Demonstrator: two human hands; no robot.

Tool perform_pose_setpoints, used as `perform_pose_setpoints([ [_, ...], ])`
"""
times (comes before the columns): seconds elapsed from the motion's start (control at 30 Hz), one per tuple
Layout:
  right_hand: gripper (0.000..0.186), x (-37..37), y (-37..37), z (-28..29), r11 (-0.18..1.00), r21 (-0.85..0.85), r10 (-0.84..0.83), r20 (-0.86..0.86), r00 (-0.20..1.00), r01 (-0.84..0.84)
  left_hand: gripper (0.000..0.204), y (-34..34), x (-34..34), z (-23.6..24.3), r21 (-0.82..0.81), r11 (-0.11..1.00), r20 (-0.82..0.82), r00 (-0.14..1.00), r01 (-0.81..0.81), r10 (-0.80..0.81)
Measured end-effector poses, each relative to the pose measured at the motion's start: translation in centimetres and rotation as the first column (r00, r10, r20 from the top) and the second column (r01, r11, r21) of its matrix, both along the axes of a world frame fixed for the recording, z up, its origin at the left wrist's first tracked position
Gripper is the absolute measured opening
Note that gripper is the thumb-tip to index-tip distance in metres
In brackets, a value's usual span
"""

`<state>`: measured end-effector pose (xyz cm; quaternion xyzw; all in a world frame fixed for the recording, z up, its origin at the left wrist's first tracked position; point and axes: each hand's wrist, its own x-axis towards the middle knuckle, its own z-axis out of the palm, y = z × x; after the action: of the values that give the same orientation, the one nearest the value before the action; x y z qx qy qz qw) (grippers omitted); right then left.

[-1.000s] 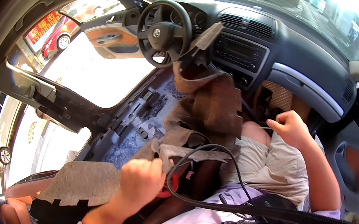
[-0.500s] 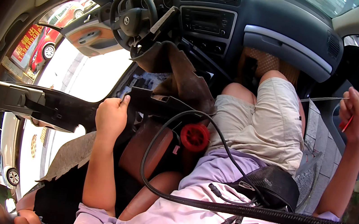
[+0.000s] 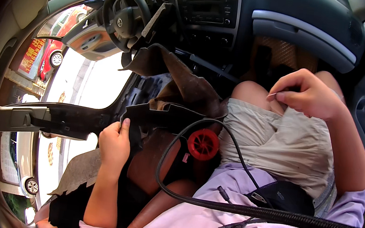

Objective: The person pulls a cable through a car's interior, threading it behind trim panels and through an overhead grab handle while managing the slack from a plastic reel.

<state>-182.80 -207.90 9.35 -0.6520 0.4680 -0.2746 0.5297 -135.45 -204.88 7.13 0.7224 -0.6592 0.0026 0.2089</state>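
My left hand (image 3: 115,144) is closed, thumb up, on the near-left edge of a stiff black-brown sheet (image 3: 164,115) with a cut outline. That sheet lies across the car's middle, and a curled brown leather-like flap (image 3: 191,85) rises from its far side. Over my lap, my right hand (image 3: 307,94) pinches a thin, pale, needle-like piece (image 3: 272,94) between thumb and fingers. A faint pale thread seems to hang below this hand. Its other fingers are curled, so anything inside them is hidden.
A black cable (image 3: 165,158) loops over my lap. A red round spool-like thing (image 3: 203,144) sits beside my left thigh. The steering wheel (image 3: 123,18) stands at far left, the glovebox (image 3: 305,35) ahead, and an open driver-side door (image 3: 93,42) beyond the wheel.
My right hand has come from far out at the right, where a pale line and a red bit showed at it, to above my lap. My left hand keeps its hold on the sheet.
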Motion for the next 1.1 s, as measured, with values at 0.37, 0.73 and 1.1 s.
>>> perform_pose_setpoints([
  [0.37,0.015,1.7,-0.9,-1.6,0.982,0.055,0.178,0.061,0.982,-0.181,0.051,9.5,-4.0,3.4,0.396,0.886,-0.006,0.965,0.242,-0.261],
  [0.73,0.015,8.6,-2.2,0.3,0.999,-0.043,-0.031,-0.053,0.998,0.029,0.061,10.8,-5.8,-7.4,0.355,0.696,0.103,0.714,0.624,-0.692],
  [1.1,0.026,18.0,-11.2,-1.2,0.824,-0.563,-0.217,-0.203,0.955,0.067,0.060,9.6,-4.5,-5.4,0.440,0.620,0.041,0.676,0.649,-0.736],
])
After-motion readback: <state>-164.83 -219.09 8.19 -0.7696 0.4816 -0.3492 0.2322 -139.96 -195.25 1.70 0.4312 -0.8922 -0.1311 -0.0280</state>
